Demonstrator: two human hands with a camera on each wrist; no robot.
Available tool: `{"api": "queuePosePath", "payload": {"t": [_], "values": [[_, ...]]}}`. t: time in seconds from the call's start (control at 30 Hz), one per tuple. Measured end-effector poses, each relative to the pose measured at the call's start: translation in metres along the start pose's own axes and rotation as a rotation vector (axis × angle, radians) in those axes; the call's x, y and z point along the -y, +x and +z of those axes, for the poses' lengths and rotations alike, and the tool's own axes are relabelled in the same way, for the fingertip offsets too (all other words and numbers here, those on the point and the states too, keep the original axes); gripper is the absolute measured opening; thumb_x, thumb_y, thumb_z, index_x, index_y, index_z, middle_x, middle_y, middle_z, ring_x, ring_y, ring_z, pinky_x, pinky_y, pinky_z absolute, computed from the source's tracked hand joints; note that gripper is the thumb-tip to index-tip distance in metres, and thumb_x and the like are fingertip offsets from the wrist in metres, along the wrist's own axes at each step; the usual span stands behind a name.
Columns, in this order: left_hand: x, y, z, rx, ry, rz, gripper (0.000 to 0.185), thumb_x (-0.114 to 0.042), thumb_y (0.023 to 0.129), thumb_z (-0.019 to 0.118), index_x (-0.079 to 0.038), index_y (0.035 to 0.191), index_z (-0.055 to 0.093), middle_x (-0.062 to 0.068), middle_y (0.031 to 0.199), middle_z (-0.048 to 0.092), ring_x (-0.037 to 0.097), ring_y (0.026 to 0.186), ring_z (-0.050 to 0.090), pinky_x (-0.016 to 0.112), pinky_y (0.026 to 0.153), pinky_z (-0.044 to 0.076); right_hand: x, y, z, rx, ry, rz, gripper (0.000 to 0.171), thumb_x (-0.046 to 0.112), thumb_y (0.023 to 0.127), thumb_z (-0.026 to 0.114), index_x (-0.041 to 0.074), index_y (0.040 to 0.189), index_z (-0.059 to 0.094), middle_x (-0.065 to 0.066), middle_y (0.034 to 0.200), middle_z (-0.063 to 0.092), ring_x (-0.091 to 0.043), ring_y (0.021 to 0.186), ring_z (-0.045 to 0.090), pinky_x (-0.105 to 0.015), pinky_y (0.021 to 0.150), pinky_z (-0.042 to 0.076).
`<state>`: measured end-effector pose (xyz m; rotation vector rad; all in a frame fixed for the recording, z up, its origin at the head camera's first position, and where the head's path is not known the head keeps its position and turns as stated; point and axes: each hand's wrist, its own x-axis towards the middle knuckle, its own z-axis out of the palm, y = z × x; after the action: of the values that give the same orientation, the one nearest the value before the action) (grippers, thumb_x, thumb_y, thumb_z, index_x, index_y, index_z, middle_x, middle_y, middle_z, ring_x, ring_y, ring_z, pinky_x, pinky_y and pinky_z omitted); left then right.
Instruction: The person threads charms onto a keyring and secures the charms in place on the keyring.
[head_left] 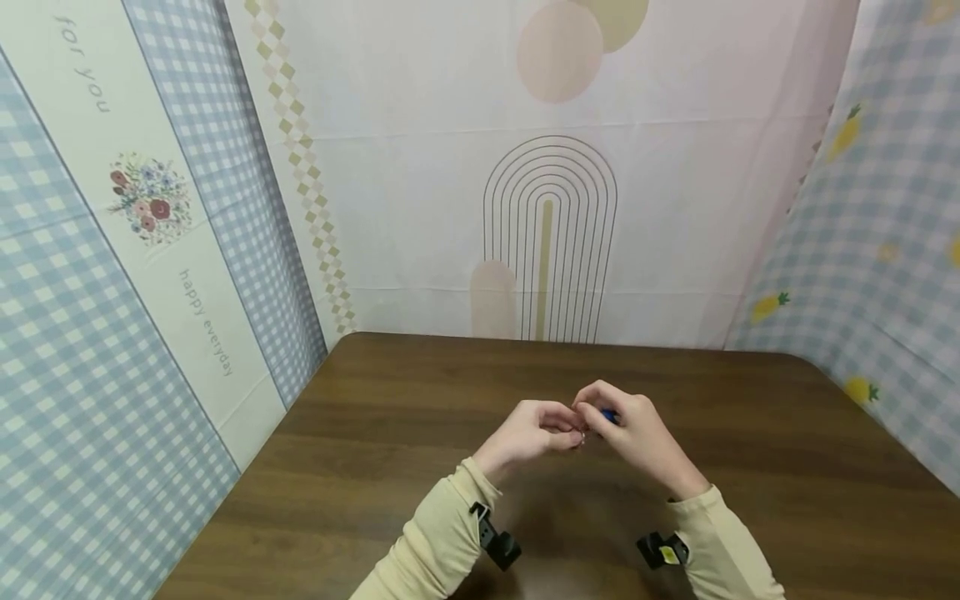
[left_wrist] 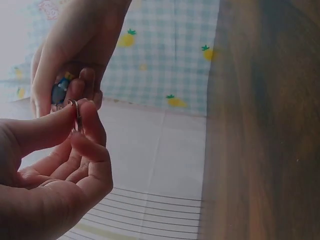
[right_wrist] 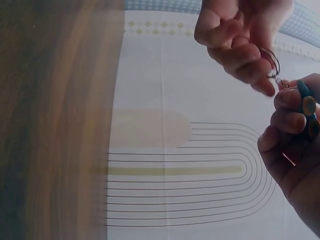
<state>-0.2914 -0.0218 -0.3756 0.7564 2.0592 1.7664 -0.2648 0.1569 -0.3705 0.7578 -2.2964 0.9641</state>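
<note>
Metal ring (left_wrist: 77, 116) was pinched between thumb and forefinger of left hand (head_left: 534, 433); right hand (head_left: 633, 429), fingers curled, gripped blue charm (right_wrist: 307, 109), both raised above wooden table (head_left: 360, 467).

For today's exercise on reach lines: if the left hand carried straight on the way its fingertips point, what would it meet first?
Probably the right hand, holding a blue charm just beyond the metal ring that the left hand pinches; depth is unclear.
</note>
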Motion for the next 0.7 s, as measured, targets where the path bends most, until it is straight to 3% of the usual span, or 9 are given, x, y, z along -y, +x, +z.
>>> {"api": "queuePosePath", "payload": {"t": [0.07, 0.27, 0.5, 0.7], "values": [[0.000, -0.002, -0.003, -0.010, -0.011, 0.011, 0.019, 0.003, 0.086, 0.066, 0.011, 0.103, 0.066, 0.030, 0.098, 0.070, 0.010, 0.077, 0.067, 0.028, 0.078, 0.057, 0.002, -0.001, -0.001, -0.003, -0.002, 0.004, 0.001, 0.010, 0.092, 0.065, 0.010, 0.091, 0.064, 0.005, 0.074, 0.068, 0.003, 0.059, 0.051, -0.021, 0.053, 0.046], [-0.003, -0.007, -0.013, -0.042, -0.024, 0.022, 0.019, 0.001, 0.088, 0.065, 0.008, 0.106, 0.067, 0.027, 0.100, 0.071, 0.011, 0.081, 0.070, 0.025, 0.079, 0.056, 0.002, -0.004, -0.008, 0.064, -0.002, 0.002, 0.013, 0.008, 0.087, 0.070, 0.017, 0.093, 0.064, 0.011, 0.068, 0.065, 0.004, 0.057, 0.051, -0.021, 0.052, 0.044], [-0.007, -0.010, -0.017, -0.149, 0.071, 0.087, 0.017, -0.002, 0.085, 0.070, 0.004, 0.101, 0.071, 0.023, 0.097, 0.072, 0.006, 0.073, 0.063, 0.021, 0.071, 0.053, 0.003, -0.007, -0.008, 0.199, 0.017, -0.070, 0.022, 0.003, 0.084, 0.072, 0.013, 0.102, 0.066, 0.014, 0.064, 0.064, 0.008, 0.057, 0.050, -0.018, 0.052, 0.043], [-0.007, -0.015, -0.015, -0.188, 0.182, 0.148, 0.010, -0.002, 0.085, 0.070, 0.000, 0.095, 0.072, 0.019, 0.090, 0.074, 0.009, 0.072, 0.065, 0.018, 0.065, 0.049, 0.011, -0.010, -0.001, 0.178, -0.081, -0.133, 0.024, -0.002, 0.082, 0.070, 0.014, 0.100, 0.068, 0.015, 0.064, 0.060, 0.011, 0.056, 0.041, -0.014, 0.052, 0.039]]}}
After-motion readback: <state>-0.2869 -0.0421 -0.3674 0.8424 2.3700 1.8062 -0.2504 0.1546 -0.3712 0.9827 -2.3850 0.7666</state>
